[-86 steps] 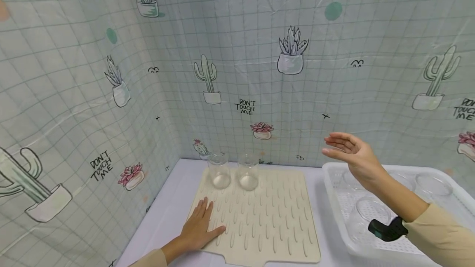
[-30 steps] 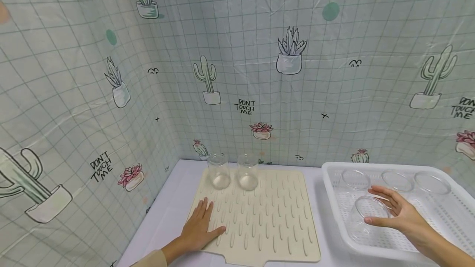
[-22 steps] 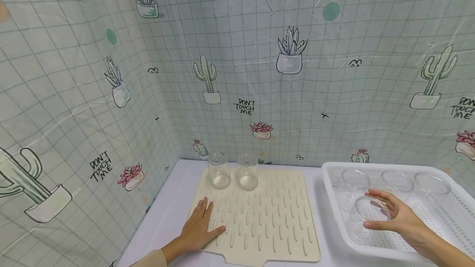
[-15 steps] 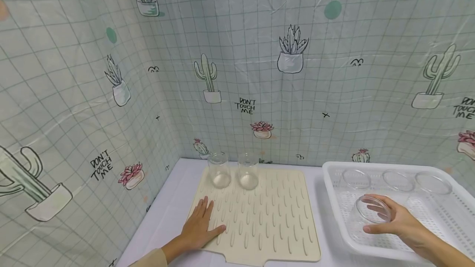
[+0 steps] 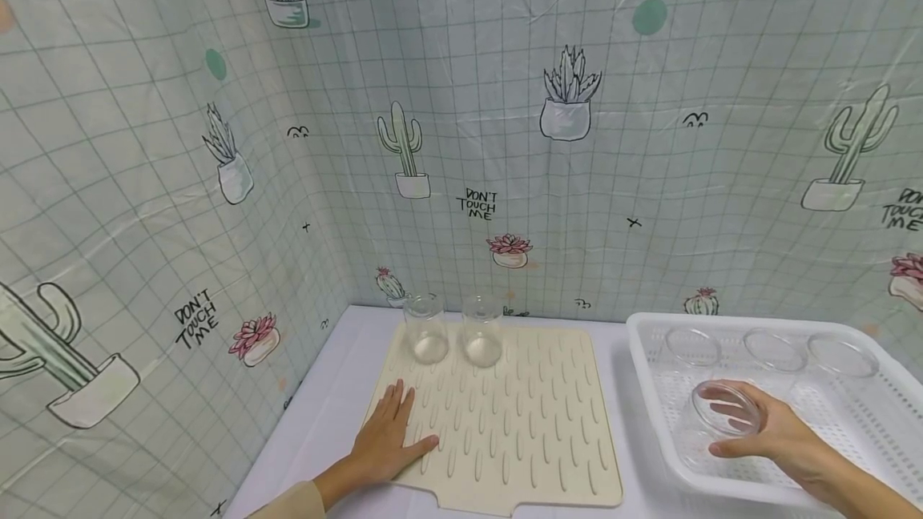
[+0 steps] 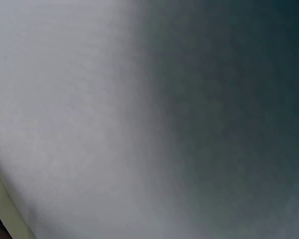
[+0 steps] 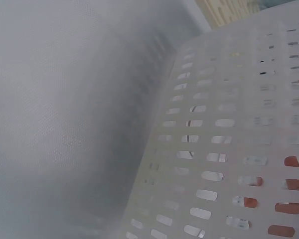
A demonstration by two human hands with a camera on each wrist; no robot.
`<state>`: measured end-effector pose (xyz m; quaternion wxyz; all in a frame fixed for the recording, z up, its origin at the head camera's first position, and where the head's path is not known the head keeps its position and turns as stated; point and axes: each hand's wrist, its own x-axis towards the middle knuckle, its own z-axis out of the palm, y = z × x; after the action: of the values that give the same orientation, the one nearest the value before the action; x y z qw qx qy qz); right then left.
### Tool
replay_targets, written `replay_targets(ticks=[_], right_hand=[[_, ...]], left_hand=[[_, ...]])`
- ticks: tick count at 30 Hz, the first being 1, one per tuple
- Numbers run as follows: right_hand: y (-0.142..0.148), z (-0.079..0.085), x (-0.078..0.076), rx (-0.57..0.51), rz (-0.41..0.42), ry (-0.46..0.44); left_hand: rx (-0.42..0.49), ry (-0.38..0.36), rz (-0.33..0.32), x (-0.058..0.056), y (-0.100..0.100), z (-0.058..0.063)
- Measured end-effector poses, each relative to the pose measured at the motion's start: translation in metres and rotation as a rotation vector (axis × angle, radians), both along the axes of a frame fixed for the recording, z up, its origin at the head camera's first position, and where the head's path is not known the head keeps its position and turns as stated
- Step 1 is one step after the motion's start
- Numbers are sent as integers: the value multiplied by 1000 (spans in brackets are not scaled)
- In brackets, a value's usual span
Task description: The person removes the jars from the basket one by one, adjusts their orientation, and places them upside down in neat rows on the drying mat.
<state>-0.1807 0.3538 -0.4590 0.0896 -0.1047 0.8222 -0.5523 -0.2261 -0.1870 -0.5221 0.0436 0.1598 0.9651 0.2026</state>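
Note:
My left hand rests on the near left part of the cream ridged drying mat, fingers straight and thumb spread. Inside the white perforated basket at the right, my right hand grips a clear glass near its rim, thumb on the near side and fingers round the far side. The glass stands at the basket's left end. In the right wrist view, the slotted basket wall screens the hand, and skin-toned patches show through its slots. The left wrist view has only blurred pale and dark surfaces.
Two clear glasses, a left one and a right one, stand side by side at the mat's far left. Several more glasses line the back of the basket, among them one at the back left. A patterned curtain rises behind the table.
My right hand has come down from above the basket's back edge to the front-left glass, and its fingers have closed round the rim. My left hand has stayed in place.

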Motion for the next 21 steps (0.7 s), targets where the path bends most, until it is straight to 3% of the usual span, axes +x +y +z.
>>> replay_targets(ticks=[6, 16, 21], right_hand=[[-2, 4, 0, 9, -16, 30], [-2, 19, 5, 73, -61, 210], [-1, 28, 7, 126, -115, 203]], left_hand=[[7, -1, -3, 0, 0, 1], [8, -4, -1, 1, -1, 3], [13, -17, -5, 1, -1, 4]])
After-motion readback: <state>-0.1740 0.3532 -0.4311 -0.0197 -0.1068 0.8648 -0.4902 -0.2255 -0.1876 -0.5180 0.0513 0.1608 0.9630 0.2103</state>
